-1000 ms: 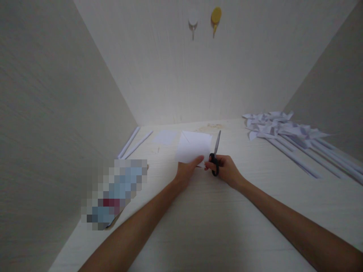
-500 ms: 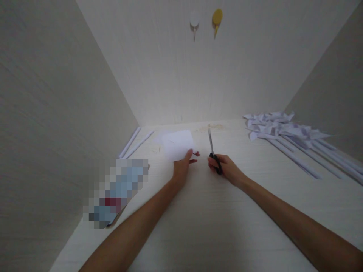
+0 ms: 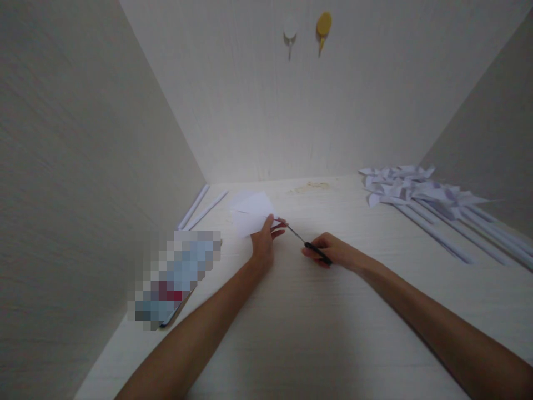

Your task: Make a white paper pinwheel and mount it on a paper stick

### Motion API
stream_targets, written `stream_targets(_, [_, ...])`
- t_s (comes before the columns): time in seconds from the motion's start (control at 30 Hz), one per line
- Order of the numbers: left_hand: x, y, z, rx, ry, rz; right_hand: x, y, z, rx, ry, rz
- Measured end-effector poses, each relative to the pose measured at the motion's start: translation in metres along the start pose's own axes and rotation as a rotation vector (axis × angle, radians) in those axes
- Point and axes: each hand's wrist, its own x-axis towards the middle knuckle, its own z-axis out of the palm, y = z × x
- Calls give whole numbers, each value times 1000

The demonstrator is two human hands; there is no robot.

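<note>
Scissors (image 3: 306, 244) now tilted leftward in right hand (image 3: 333, 251); left hand (image 3: 263, 241) fingers pinching paper (image 3: 250, 215).

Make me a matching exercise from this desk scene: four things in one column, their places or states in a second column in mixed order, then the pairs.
Things:
1. white paper sheet
2. scissors
3. paper pinwheels
4. yellow hook

Places or states:
A. stuck high on the back wall
B. piled at the far right of the desk
C. pinched in the left hand
D. gripped in the right hand, blades pointing toward the sheet

Pairs: 1-C, 2-D, 3-B, 4-A
</note>
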Motion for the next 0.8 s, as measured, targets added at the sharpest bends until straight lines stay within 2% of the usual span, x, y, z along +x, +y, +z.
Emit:
stream_targets(0.37, [1, 0, -2, -30, 9, -8, 5, 10, 1, 12, -2, 6])
stream_targets(0.8, [1, 1, -1, -17, 7, -13, 4, 11, 0, -36, 14, -5])
